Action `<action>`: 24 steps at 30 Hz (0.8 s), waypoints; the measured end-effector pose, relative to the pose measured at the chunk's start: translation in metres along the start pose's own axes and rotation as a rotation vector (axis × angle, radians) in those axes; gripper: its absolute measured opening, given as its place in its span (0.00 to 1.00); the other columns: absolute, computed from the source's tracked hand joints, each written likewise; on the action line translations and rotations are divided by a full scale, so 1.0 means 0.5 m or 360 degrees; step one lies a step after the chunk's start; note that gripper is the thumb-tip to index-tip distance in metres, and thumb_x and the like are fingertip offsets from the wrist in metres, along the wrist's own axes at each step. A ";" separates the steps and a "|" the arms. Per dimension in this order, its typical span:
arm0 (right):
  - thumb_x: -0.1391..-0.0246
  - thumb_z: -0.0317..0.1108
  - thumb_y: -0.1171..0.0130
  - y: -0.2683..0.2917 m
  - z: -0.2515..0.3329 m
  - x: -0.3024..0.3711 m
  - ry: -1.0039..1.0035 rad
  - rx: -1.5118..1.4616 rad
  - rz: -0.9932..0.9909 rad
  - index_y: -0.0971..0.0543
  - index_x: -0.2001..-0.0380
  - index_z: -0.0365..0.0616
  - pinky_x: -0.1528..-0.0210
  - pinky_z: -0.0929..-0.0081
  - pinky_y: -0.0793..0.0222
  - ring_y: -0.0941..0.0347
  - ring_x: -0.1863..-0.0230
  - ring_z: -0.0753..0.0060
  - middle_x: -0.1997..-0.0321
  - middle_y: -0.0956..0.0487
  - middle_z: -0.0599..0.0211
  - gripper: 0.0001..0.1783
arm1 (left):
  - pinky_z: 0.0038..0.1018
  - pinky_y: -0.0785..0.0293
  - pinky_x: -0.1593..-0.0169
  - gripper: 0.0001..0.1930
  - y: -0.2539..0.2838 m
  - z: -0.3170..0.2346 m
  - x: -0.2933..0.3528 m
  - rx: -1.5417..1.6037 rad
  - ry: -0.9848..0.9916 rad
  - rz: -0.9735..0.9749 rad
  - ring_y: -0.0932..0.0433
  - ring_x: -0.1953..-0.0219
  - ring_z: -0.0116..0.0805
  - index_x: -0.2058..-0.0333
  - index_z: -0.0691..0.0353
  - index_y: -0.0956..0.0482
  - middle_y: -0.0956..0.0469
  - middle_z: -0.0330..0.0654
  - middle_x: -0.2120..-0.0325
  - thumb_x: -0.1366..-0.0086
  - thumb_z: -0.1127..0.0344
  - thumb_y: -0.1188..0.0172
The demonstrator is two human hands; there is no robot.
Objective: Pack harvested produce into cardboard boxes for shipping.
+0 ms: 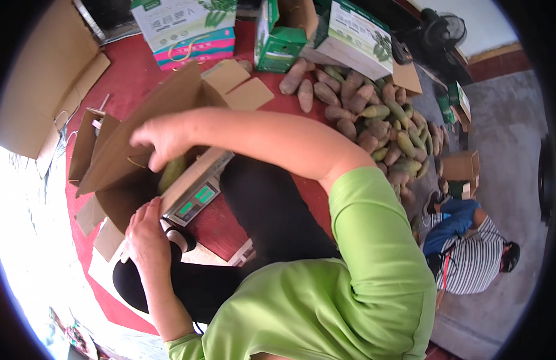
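Placed on a grey scale (197,195) at left of the scene: an open brown cardboard box (119,150), flaps up, with one long greenish fruit (171,173) showing at its mouth, just under the right hand (161,139). Reaches across from the right, palm down, fingers curled over the box opening; cannot tell whether clasping the fruit or merely above it, since the fingertips are hidden. Left hand (147,231) low on the near side, fingers clasped round the edge of a box flap, steadying it.

Judged as filling the box on the scale, one fruit at the opening. Next move calls for settling that fruit well inside, clear of the flaps, with the scale's display left readable and the box held square on the platform.

Farther right, on the red floor (134,78), a heap of brownish and green fruit (380,129). At the far edge, printed cartons (188,27). Well apart at right, another person in a striped shirt (470,255), crouched.
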State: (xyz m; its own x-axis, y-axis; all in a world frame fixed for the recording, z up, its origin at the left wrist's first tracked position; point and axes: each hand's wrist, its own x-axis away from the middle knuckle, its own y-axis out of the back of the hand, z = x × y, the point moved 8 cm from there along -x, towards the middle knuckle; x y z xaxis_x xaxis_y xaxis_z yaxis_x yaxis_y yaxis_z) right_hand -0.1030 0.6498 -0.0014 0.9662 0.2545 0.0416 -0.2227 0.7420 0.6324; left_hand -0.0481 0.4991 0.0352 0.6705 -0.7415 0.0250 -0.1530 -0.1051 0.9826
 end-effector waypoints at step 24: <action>0.53 0.31 0.38 -0.733 -0.577 1.427 -0.2375 -0.1112 -0.1410 0.24 0.57 0.46 0.82 0.77 0.35 0.28 0.78 0.77 0.74 0.24 0.72 0.17 | 0.34 0.25 0.58 0.13 -0.015 0.019 -0.007 0.0039 -0.0118 -0.0125 0.19 0.61 0.43 0.54 0.60 0.21 0.20 0.47 0.63 0.33 0.71 0.51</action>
State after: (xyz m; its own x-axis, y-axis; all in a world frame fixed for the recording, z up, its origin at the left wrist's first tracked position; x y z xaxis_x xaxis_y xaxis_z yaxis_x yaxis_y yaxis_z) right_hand 0.6302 0.7384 -0.4266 0.0328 -0.6934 0.7198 0.7096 0.5234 0.4718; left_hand -0.0561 0.4963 0.0258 0.6256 -0.7773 -0.0662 -0.1206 -0.1802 0.9762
